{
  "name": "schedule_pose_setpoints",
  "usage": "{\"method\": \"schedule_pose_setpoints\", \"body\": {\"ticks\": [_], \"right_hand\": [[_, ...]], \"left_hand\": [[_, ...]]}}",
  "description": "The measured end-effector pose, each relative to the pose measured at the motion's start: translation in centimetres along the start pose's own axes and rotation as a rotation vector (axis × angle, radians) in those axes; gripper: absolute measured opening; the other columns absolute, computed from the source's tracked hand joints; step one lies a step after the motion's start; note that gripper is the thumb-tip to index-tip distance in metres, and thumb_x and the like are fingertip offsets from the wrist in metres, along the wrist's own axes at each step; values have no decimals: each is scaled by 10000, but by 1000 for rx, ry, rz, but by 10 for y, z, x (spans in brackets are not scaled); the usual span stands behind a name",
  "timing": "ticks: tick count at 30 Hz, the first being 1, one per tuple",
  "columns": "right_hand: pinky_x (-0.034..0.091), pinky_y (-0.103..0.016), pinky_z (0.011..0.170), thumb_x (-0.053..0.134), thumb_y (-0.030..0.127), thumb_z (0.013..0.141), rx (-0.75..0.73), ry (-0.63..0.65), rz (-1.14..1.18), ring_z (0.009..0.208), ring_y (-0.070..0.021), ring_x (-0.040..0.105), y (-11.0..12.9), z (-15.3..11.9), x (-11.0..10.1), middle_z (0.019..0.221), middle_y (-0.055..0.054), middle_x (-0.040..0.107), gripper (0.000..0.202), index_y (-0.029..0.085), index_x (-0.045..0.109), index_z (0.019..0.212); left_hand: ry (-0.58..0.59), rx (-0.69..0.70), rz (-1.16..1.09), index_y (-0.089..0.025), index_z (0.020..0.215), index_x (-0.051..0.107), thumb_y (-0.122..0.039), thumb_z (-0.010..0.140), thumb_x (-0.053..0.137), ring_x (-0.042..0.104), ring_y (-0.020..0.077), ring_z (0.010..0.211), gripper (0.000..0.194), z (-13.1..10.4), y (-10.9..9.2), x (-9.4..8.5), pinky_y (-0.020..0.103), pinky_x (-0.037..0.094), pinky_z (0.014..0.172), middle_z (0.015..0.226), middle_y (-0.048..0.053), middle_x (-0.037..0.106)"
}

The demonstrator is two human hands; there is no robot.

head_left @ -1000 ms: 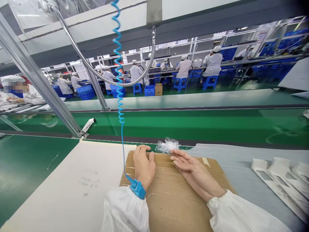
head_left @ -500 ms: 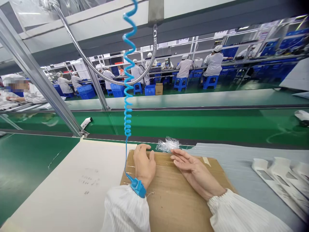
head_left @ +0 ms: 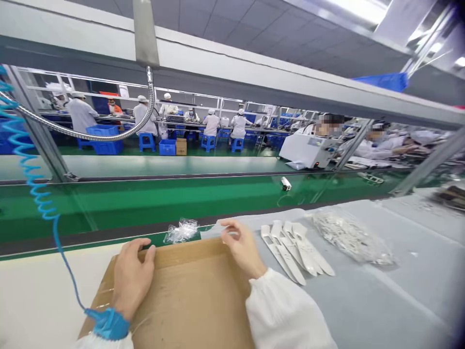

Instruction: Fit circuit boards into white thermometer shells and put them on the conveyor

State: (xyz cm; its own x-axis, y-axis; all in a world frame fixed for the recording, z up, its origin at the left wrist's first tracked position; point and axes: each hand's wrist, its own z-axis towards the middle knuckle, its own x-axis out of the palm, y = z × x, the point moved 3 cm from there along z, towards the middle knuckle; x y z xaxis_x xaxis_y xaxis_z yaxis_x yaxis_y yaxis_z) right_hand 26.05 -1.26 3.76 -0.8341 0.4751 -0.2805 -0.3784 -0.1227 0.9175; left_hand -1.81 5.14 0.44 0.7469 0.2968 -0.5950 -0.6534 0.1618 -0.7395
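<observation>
A shallow brown cardboard tray (head_left: 189,295) with a raised rim lies in front of me, its near side cut off by the picture. My left hand (head_left: 133,276) is curled over the far left corner, thumb on the inner side. At the far right corner, my right hand (head_left: 242,245) bends round the rim, thumb and forefinger curved, the other fingers mostly hidden. A blue wrist strap (head_left: 109,324) with a coiled cord (head_left: 34,179) is on my left wrist. Crumpled clear plastic (head_left: 181,230) sits just beyond the tray.
Several white plastic parts (head_left: 294,249) lie right of the tray on grey sheeting (head_left: 348,295). Beyond them is a clear bag of small white pieces (head_left: 350,235). A green belt (head_left: 181,196) runs across behind, carrying a white device (head_left: 286,183). People in white work farther off.
My view has swung to the right, bringing the bag of pieces into sight. My right hand has gone from hovering open over the cardboard to its far right corner; my left stays at the left.
</observation>
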Motion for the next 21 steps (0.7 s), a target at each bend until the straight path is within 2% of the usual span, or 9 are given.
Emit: {"method": "schedule_pose_setpoints", "body": {"ticks": [3,5,6,8,10,13,15,18,21], "right_hand": [[371,-485,1090,606,360,676,22,-226,-287,1150,-304,558,-9,3,-84,1176,-115,641,311,218,658,948],[280,-597,1119,633,351,621,113,-363,-463,1267,-409,463,-24,3,-138,1180,-180,610,263,211,618,844],[274,-645,1098,652,354,596,167,-401,-533,1286,-454,437,-33,2,-160,1146,-199,615,248,217,592,793],[357,-656,1017,686,371,557,268,-417,-624,1185,-490,519,-52,-1,-193,984,-207,650,254,232,531,702],[439,-596,931,707,400,555,317,-385,-672,1023,-465,616,-65,-1,-212,838,-185,663,282,251,493,661],[440,-564,892,677,452,630,297,-353,-724,961,-462,642,-66,3,-220,780,-188,674,264,257,505,673],[424,-564,901,620,501,709,247,-340,-734,999,-465,635,-58,7,-212,834,-206,692,273,238,555,742],[471,-463,888,542,572,806,129,-236,-668,992,-360,667,-52,7,-173,979,-151,723,403,210,628,960],[510,-390,843,611,574,797,-14,-120,-631,921,-280,680,-59,-8,-121,988,-82,716,479,223,625,1123]], "left_hand": [[4,-4,0,-139,1005,672,-362,810,491,619,311,1094,347,-1,2,2,454,465,1052,1109,150,681],[8,18,-4,-151,1000,668,-361,825,485,610,307,1115,329,-1,4,5,450,462,1054,1118,144,679],[12,25,-7,-152,1005,666,-359,834,481,606,306,1123,326,-1,6,6,451,462,1052,1125,144,675],[21,23,-10,-143,1037,663,-352,847,474,599,307,1134,340,0,8,8,456,459,1052,1144,149,665],[24,-2,-13,-125,1074,659,-342,856,471,593,310,1140,361,0,9,8,459,452,1057,1160,157,656],[35,-34,-19,-105,1091,660,-323,862,470,590,312,1144,369,0,6,5,452,448,1063,1166,165,651],[41,-36,-24,-96,1088,663,-311,859,475,591,311,1145,366,0,3,3,444,447,1069,1164,168,651],[43,-40,-25,-93,1096,666,-312,854,486,594,315,1148,373,0,1,1,442,445,1075,1168,171,651],[43,-56,-14,-99,1090,672,-324,851,494,600,322,1143,374,0,1,1,447,449,1070,1156,172,653]]}}
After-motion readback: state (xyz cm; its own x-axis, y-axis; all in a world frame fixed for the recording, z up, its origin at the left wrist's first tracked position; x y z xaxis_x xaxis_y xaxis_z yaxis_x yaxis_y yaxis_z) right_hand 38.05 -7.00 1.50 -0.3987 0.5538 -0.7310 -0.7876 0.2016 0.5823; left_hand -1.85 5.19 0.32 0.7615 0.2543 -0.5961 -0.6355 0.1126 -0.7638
